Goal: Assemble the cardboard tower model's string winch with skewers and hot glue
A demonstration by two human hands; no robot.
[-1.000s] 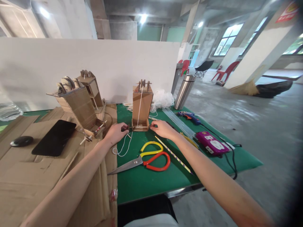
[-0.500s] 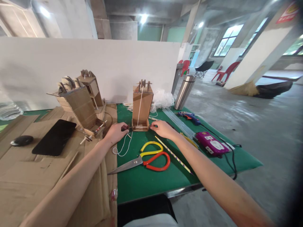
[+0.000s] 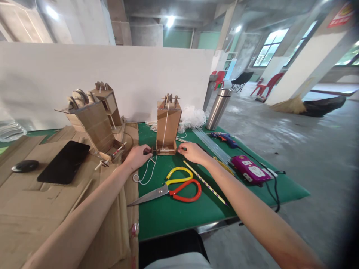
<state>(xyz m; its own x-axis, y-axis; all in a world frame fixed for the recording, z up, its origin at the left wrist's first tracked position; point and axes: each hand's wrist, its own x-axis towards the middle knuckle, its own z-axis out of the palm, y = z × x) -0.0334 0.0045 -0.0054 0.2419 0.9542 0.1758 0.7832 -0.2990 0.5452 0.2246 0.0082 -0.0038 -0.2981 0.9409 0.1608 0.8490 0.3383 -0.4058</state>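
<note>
Brown cardboard makes up the narrow upright tower (image 3: 161, 123) that stands near the far edge of the green tabletop (image 3: 168, 220), between the person's two hands and in front of a white panel (image 3: 134, 74). Its front is a tall flat face, with small round discs (image 3: 169, 99) and upright supports on top, threaded on a thin stick. White string (image 3: 165, 129) runs from the discs down the face, slightly aslant, to a pale rod (image 3: 167, 150) lying across the low, shallow tray (image 3: 175, 145) at the tower's foot. Thumb and fingers of the left hand (image 3: 138, 157) are pinched on a small brown piece (image 3: 152, 150) at the rod's left end; beneath it, a loose white cord (image 3: 146, 183) curls on the table. Fingers of the right hand (image 3: 193, 153) are likewise closed on the rod's right end, just beside the tower. As for labels, the purple power strip (image 3: 250, 170) carries white patches with marks too small to read. On the pillar at upper right, a red-and-white sign (image 3: 340, 15) bears blurred lettering that cannot be made out. Yellow-and-red-handled scissors (image 3: 168, 188) and a spotted pencil (image 3: 206, 183) lie nearer the person.
</note>
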